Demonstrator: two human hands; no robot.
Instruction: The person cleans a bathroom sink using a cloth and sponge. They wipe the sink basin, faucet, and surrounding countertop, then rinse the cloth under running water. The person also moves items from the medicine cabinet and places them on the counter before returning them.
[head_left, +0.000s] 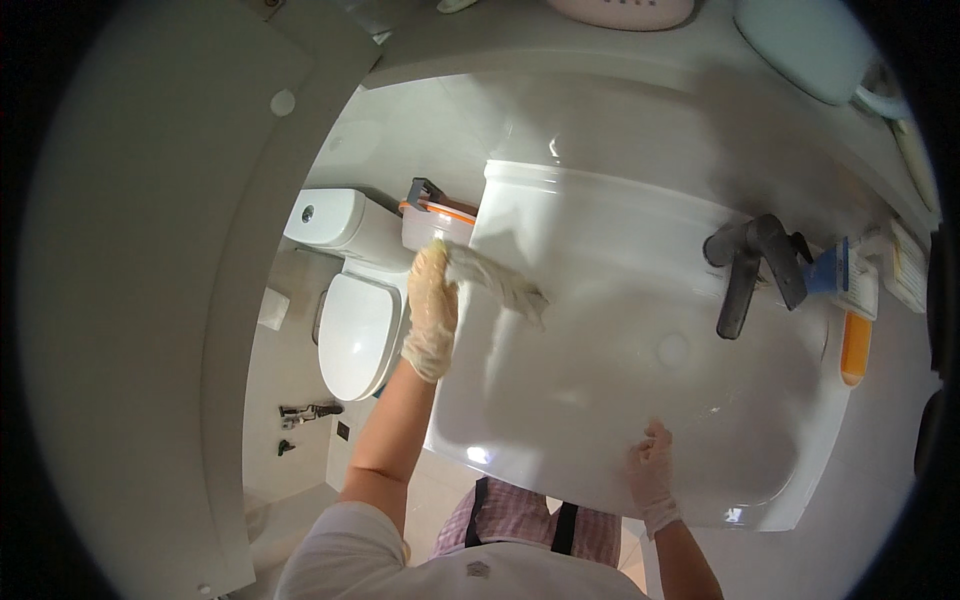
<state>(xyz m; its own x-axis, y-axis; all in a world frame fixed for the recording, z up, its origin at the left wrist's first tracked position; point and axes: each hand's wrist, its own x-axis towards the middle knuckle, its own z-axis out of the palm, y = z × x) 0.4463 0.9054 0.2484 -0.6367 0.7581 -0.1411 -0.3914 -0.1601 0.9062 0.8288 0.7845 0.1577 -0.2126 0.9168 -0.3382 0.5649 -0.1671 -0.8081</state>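
My left hand (433, 304), in a thin translucent glove, grips a pale, wet-looking cloth (499, 283) above the left side of the white washbasin (585, 337). One end of the cloth trails to the right over the basin. My right hand (651, 469), gloved too, is over the basin's near part with its fingers partly curled, and no object shows in it. A dark grey faucet (754, 262) stands at the basin's back right. Right of the faucet are a blue-and-white item (829, 271) and an orange-and-white item (855, 349).
A white toilet (360, 337) and a pinkish bucket with an orange band (439, 225) are left of the basin. A large pale cabinet door or panel (135, 300) fills the far left. A shelf (525, 49) with a pink object (630, 11) and a pale green container (806, 45) runs along the top.
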